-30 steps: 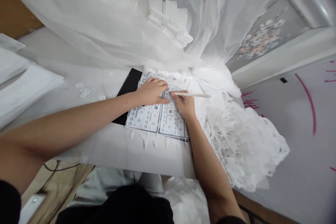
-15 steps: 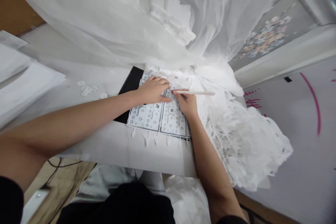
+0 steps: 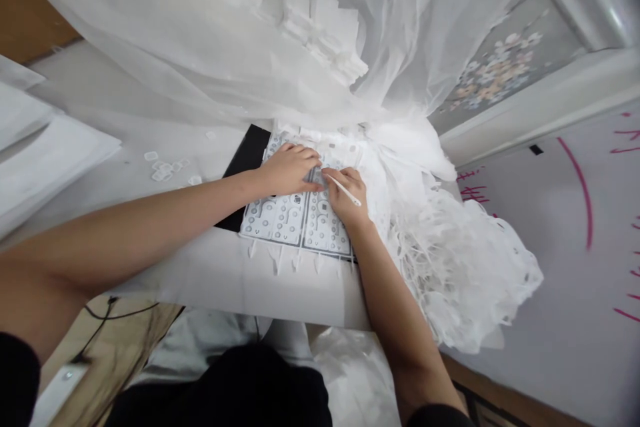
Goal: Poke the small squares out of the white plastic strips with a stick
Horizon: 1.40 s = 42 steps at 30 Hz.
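Observation:
A whitish sheet with a grey pattern of circles and cut shapes (image 3: 285,223) lies flat in front of me. Part of a black board (image 3: 253,147) sticks out from under its left side. My left hand (image 3: 290,170) rests on the sheet, fingers stretched and slightly apart, with nothing held. Just to its right, my right hand (image 3: 349,197) is closed around a thin white pen-like tool (image 3: 345,189). The tool's left end points down at the sheet near my left fingertips; its tip is too small to make out. White strips hang off the sheet's near edge.
Small clear-white square pieces (image 3: 163,170) lie scattered on the white table (image 3: 200,273) at left, beside stacked white sheets (image 3: 45,153). A tangled heap of white strips (image 3: 460,267) fills the right side. Sheer white plastic (image 3: 200,33) drapes behind. A whiteboard (image 3: 550,247) stands at right.
The tool in my right hand has swung from lying nearly level, pointing right, to slanting down toward me. My left hand stays on the sheet. The view has shifted slightly.

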Available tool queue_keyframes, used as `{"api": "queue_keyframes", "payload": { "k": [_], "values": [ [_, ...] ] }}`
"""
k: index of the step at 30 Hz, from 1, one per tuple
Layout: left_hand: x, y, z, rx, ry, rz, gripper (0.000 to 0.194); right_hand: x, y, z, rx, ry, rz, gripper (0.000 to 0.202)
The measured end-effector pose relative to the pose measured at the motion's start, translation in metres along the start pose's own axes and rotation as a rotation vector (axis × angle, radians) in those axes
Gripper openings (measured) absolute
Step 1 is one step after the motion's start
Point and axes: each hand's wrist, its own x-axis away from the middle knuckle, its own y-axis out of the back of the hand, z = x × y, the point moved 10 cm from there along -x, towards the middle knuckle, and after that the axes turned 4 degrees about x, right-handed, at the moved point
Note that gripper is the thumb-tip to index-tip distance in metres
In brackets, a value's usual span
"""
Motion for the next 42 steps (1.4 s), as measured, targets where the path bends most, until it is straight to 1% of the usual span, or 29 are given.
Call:
{"api": "queue_keyframes", "payload": {
  "k": [2, 4, 6, 8, 9, 11, 14, 19, 25, 28, 30, 33, 34, 38, 40, 42],
  "values": [
    [0.000, -0.001, 0.000, -0.002, -0.002, 0.006, 0.062, -0.001, 0.003, -0.004, -0.052, -0.041, -0.018, 0.027],
    [-0.001, -0.002, 0.000, -0.003, -0.005, 0.013, 0.063, -0.003, 0.010, -0.010, -0.129, -0.091, -0.074, 0.026],
    [-0.001, -0.002, 0.001, -0.002, -0.007, 0.013, 0.064, -0.002, 0.019, -0.019, -0.220, -0.165, -0.155, 0.025],
    [-0.001, -0.002, 0.002, -0.001, -0.008, 0.010, 0.065, 0.000, 0.021, -0.031, -0.328, -0.262, -0.195, 0.026],
    [-0.001, -0.002, 0.002, -0.001, -0.008, 0.009, 0.065, 0.002, 0.019, -0.036, -0.383, -0.311, -0.185, 0.027],
    [-0.001, -0.003, 0.002, -0.001, -0.011, 0.011, 0.064, 0.004, 0.009, -0.042, -0.470, -0.388, -0.115, 0.028],
    [-0.001, -0.003, 0.002, -0.002, -0.013, 0.010, 0.063, 0.005, -0.002, -0.044, -0.533, -0.441, -0.020, 0.029],
    [-0.001, -0.001, 0.001, 0.006, -0.004, 0.007, 0.061, 0.005, -0.006, -0.046, -0.545, -0.480, 0.004, 0.030],
    [-0.001, 0.000, 0.000, 0.015, 0.001, 0.006, 0.060, 0.005, -0.009, -0.047, -0.513, -0.455, -0.011, 0.028],
    [-0.001, 0.000, 0.000, 0.009, -0.001, -0.001, 0.060, 0.004, -0.004, -0.043, -0.455, -0.414, -0.030, 0.026],
    [-0.001, 0.000, 0.001, 0.006, -0.002, 0.002, 0.060, 0.000, 0.002, -0.032, -0.372, -0.316, -0.044, 0.024],
    [-0.001, 0.000, 0.000, 0.008, -0.005, 0.007, 0.059, -0.004, 0.010, -0.007, -0.198, -0.129, -0.044, 0.022],
    [-0.001, 0.000, 0.000, 0.009, -0.006, 0.006, 0.059, -0.004, 0.011, -0.001, -0.142, -0.094, -0.042, 0.022],
    [0.000, -0.001, 0.000, 0.012, -0.007, 0.001, 0.057, -0.002, 0.010, 0.012, 0.002, -0.038, -0.017, 0.025],
    [0.000, -0.001, 0.001, 0.006, -0.005, -0.009, 0.056, -0.001, 0.007, 0.018, 0.027, 0.001, 0.001, 0.025],
    [0.000, -0.001, 0.001, -0.002, -0.009, -0.019, 0.056, -0.001, 0.007, 0.020, 0.032, 0.022, -0.008, 0.025]
  ]
}}
